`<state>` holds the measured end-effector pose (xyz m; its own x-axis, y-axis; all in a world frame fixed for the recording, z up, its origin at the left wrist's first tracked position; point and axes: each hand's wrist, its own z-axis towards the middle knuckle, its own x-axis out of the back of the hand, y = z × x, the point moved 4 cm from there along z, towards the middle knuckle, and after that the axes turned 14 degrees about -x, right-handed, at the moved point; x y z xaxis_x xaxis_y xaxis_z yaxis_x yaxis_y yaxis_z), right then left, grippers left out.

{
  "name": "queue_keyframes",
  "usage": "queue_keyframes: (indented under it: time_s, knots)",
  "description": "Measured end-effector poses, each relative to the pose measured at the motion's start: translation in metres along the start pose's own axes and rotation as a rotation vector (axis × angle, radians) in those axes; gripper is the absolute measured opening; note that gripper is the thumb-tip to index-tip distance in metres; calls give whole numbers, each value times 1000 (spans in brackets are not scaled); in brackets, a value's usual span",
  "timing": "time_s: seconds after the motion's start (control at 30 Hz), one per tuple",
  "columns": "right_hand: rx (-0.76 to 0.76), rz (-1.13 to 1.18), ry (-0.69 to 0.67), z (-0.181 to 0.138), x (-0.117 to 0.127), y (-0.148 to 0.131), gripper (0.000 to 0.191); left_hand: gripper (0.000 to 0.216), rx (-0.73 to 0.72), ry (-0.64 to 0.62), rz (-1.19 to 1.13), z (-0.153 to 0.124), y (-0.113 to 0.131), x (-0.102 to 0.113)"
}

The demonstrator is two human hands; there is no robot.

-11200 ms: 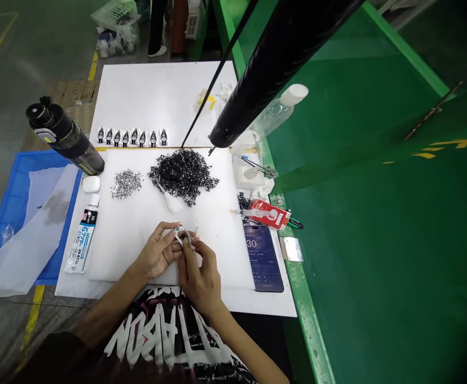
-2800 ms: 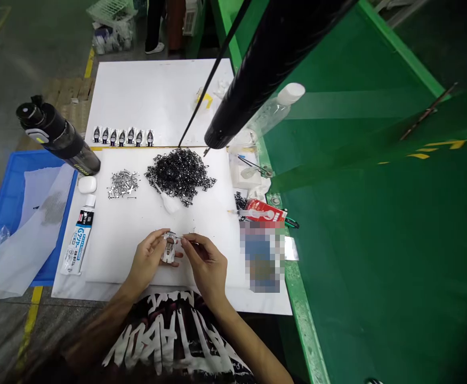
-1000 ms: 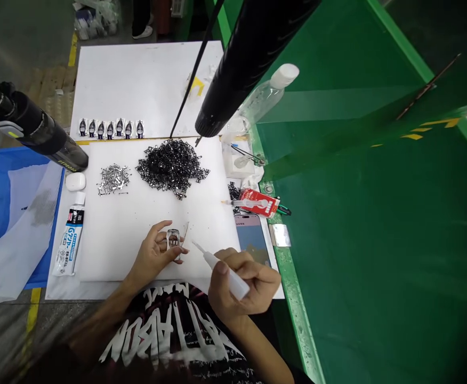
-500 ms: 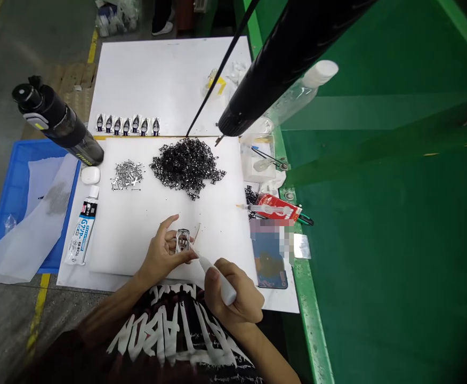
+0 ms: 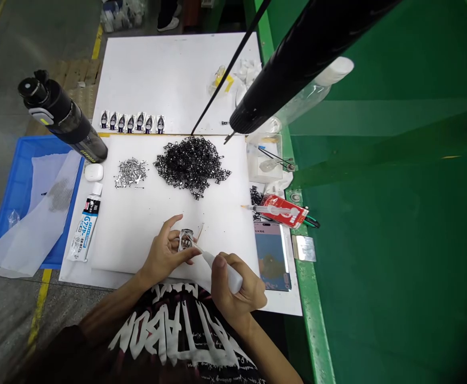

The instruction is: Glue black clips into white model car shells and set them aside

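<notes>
My left hand (image 5: 163,255) is closed on a small silver and white toy car body (image 5: 185,239), held just above the white foam board (image 5: 137,224). My right hand (image 5: 237,290) grips a white glue applicator bottle (image 5: 221,266). Its thin nozzle tip touches the car body. A pile of black plastic parts (image 5: 191,166) and a smaller pile of silver metal parts (image 5: 130,172) lie further back on the board. A row of several finished small car bodies (image 5: 132,122) stands on the rear white board.
A glue tube (image 5: 85,226), a white earbud case (image 5: 94,172) and a black bottle (image 5: 63,118) lie to the left, next to a blue tray (image 5: 13,186). To the right are a phone (image 5: 272,255), a red packet with a syringe (image 5: 283,209) and the green bench (image 5: 377,213). A black pole (image 5: 309,50) hangs overhead.
My right hand picked up the glue applicator and brought its tip from beside my lap up to the car body in my left hand. The camera view shifted slightly.
</notes>
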<state>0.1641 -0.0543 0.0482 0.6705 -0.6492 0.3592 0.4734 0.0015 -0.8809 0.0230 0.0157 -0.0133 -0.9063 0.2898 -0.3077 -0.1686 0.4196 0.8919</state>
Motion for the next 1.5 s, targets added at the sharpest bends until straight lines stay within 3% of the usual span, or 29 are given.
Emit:
queue_keyframes:
  time_s: [0.63, 1.0, 1.33, 1.5]
  knots:
    - [-19, -9, 5, 0, 0, 0, 32, 103, -12, -5, 23, 0, 0, 1]
    - [114, -49, 37, -10, 2, -2, 32, 97, -16, -15, 56, 1, -2, 2]
    - [85, -46, 36, -9, 0, -4, 31, 94, -18, -14, 74, 1, -3, 3]
    - [-39, 39, 83, -12, 3, 5, 30, 90, -39, -13, 74, 2, -4, 3]
